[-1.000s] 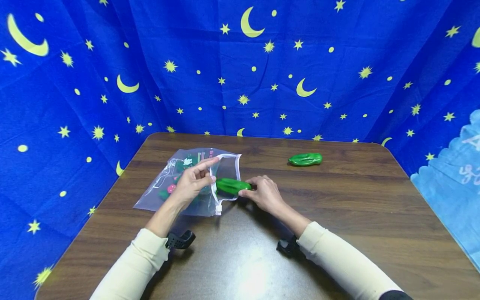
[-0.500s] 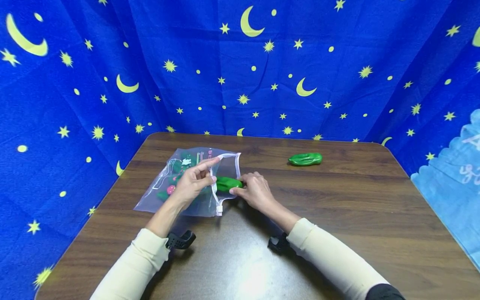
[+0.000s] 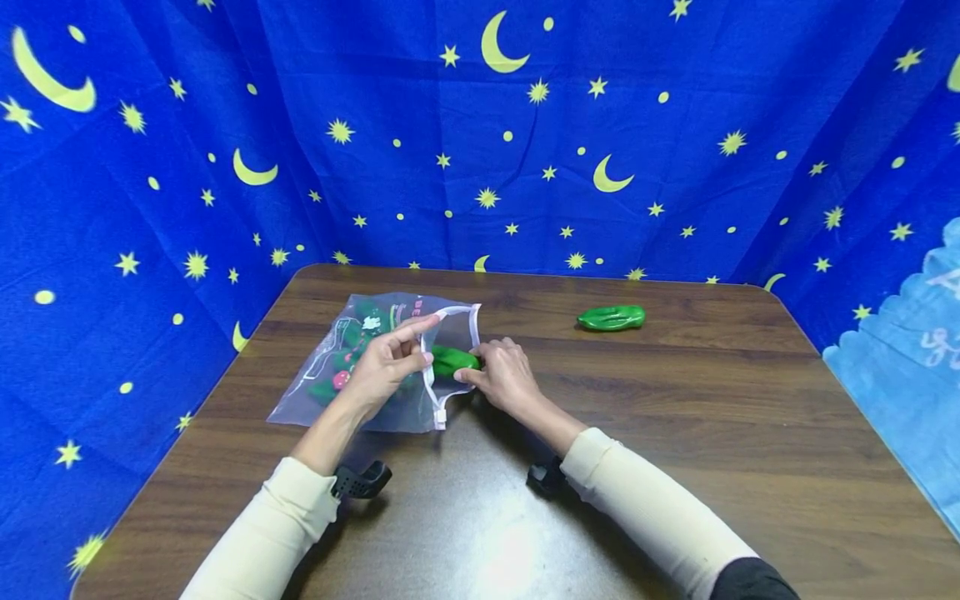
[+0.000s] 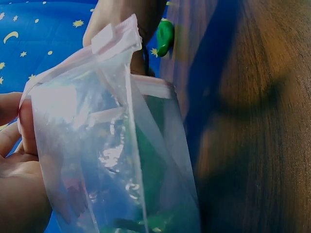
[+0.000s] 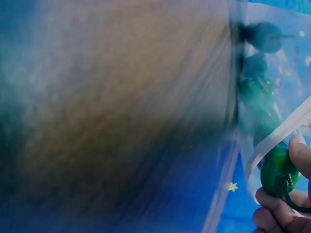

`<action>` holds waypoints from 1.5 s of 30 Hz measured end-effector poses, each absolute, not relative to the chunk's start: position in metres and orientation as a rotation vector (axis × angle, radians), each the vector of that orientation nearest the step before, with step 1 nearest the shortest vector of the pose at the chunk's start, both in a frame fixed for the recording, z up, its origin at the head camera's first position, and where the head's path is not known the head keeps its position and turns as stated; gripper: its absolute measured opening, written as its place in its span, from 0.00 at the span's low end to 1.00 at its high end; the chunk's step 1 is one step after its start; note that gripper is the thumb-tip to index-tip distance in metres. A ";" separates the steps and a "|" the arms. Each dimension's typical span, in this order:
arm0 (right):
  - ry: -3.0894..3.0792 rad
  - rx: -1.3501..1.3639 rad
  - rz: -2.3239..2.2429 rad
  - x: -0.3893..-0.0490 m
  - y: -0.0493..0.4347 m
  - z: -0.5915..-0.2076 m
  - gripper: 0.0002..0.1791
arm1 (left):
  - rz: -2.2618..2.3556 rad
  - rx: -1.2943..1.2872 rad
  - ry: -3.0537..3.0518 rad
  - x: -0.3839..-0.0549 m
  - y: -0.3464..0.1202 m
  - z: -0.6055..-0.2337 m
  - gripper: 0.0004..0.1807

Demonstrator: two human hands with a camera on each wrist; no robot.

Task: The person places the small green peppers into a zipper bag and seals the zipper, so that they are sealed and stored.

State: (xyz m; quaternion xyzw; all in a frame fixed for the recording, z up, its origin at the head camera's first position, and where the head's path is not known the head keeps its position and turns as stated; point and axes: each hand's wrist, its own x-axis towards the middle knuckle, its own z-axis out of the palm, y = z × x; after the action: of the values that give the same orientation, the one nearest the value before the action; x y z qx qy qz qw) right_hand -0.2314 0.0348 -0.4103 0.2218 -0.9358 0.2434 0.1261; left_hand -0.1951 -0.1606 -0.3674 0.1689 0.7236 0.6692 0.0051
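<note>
A clear slider zip bag (image 3: 408, 408) with a white-edged mouth lies on the left half of the table, several green things showing through it. My left hand (image 3: 378, 367) pinches the upper layer at the mouth and lifts it, so the mouth gapes to the right. In my right hand (image 3: 506, 375), thumb and fingers grip the stem end of a glossy green pepper (image 3: 452, 361). The pepper's far end is inside the bag mouth; its curved stem (image 5: 287, 194) shows in the right wrist view. The white slider (image 4: 102, 39) sits at the near corner of the mouth.
Another green pepper (image 3: 611, 317) lies at the back right of the brown wooden table (image 3: 675, 400). Blue cloth (image 3: 420, 108) printed with moons and stars hangs behind and at the sides. A light blue cloth (image 3: 900, 350) hangs at the far right.
My right hand has moved left, carrying the pepper deeper into the bag mouth. The left hand has stayed in place, keeping the mouth raised. The pepper at the back has not moved.
</note>
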 end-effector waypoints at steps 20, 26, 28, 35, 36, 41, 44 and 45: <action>-2.562 0.630 0.837 -0.235 0.058 -0.401 0.23 | 2.095 0.502 2.314 -0.198 -0.163 -0.367 0.30; -2.576 0.575 0.879 -0.246 0.080 -0.399 0.23 | 2.115 0.508 2.293 -0.198 -0.163 -0.367 0.30; -2.597 0.554 0.892 -0.251 0.089 -0.399 0.24 | 2.119 0.516 2.289 -0.198 -0.163 -0.367 0.30; -2.661 0.438 0.960 -0.269 0.123 -0.405 0.26 | 2.109 0.510 2.292 -0.198 -0.163 -0.367 0.30; -2.666 0.421 0.973 -0.271 0.128 -0.405 0.26 | 2.107 0.510 2.292 -0.198 -0.163 -0.367 0.30; -2.687 0.330 0.998 -0.281 0.150 -0.407 0.27 | 2.106 0.524 2.288 -0.199 -0.162 -0.369 0.30; -2.698 0.292 0.984 -0.287 0.162 -0.408 0.27 | 2.104 0.524 2.286 -0.200 -0.162 -0.369 0.30; -2.700 0.279 0.981 -0.289 0.165 -0.408 0.27 | 2.103 0.522 2.286 -0.200 -0.162 -0.369 0.30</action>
State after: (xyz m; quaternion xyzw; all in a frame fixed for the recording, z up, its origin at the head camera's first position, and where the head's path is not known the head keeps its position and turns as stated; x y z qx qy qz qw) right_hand -0.2885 0.1650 -0.4083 0.0958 -0.9279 0.3371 0.1272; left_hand -0.1995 -0.1624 -0.3694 0.1657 0.7258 0.6677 -0.0044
